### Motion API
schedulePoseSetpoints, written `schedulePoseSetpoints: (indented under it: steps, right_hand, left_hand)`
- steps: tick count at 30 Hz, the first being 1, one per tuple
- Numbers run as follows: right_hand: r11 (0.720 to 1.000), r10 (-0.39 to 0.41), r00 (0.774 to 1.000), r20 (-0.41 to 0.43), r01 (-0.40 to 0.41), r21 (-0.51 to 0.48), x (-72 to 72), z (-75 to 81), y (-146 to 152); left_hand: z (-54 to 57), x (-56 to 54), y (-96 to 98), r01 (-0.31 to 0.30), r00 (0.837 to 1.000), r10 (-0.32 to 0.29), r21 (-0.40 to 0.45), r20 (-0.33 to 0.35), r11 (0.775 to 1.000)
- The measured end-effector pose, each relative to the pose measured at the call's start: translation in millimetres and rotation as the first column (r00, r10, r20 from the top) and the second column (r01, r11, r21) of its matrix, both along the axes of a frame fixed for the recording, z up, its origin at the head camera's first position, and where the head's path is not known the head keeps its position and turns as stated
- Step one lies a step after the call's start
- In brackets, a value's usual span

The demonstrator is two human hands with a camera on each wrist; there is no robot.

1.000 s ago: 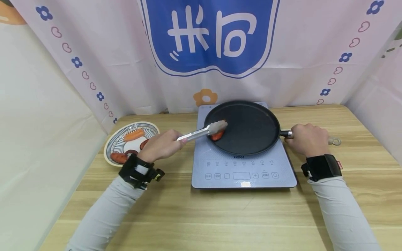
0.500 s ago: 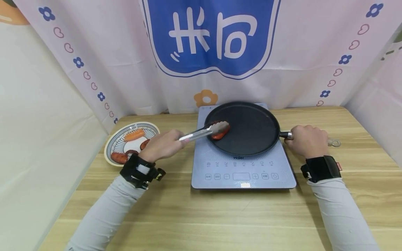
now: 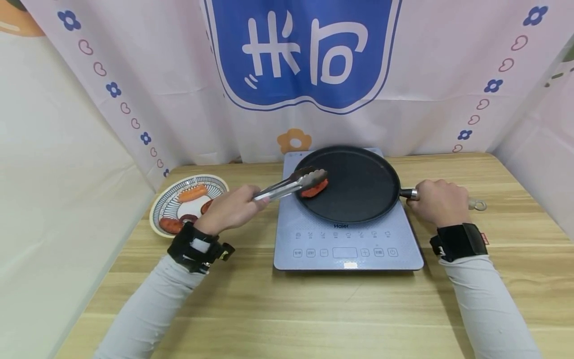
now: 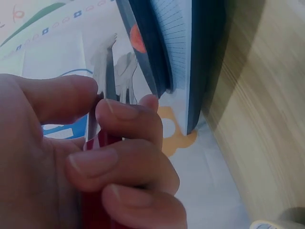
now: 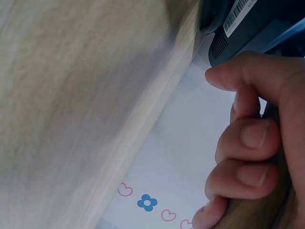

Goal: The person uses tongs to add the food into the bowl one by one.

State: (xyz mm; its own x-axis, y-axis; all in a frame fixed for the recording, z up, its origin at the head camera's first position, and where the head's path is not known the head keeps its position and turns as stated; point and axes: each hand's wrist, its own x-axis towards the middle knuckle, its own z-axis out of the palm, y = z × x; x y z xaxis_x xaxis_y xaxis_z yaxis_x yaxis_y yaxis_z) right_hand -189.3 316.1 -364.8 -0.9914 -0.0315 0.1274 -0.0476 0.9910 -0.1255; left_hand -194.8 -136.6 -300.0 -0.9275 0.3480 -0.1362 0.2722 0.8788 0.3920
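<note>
In the head view, my left hand (image 3: pixel 232 209) holds metal tongs (image 3: pixel 291 185), its thumb and curled fingers around their red handles (image 4: pixel 97 200). The tong tips stand a little apart, just above a reddish sausage piece (image 3: pixel 315 189) on the left side of the black flat pan (image 3: pixel 354 187). Seen from the left wrist, the sausage lies on the pan, apart from the tips. My right hand (image 3: pixel 441 201) grips the pan's handle (image 3: pixel 409 193); the right wrist view shows its fingers (image 5: pixel 248 138) curled around it. The hand hides most of the handle.
Beneath the pan sits a flat induction cooker (image 3: pixel 347 252) on the wooden table (image 3: pixel 287 314). A patterned plate (image 3: pixel 162 204) with several sausage pieces stands left, partly behind my left wrist. A printed curtain (image 3: pixel 179 89) hangs behind the table.
The tong arms have spread and their tips have lifted off the sausage piece, which now lies at a flatter angle in the pan. The right hand stays on the handle.
</note>
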Motion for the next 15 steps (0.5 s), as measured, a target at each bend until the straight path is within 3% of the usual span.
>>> schedulePoseSetpoints:
  steps: [15]
  right_hand:
    - [1.0, -0.005, 1.0, 0.017, 0.005, 0.009, 0.0, 0.4, -0.3]
  left_hand:
    - [8.8, 6.2, -1.5, -0.014, 1.0, 0.013, -0.033, -0.016, 0.999]
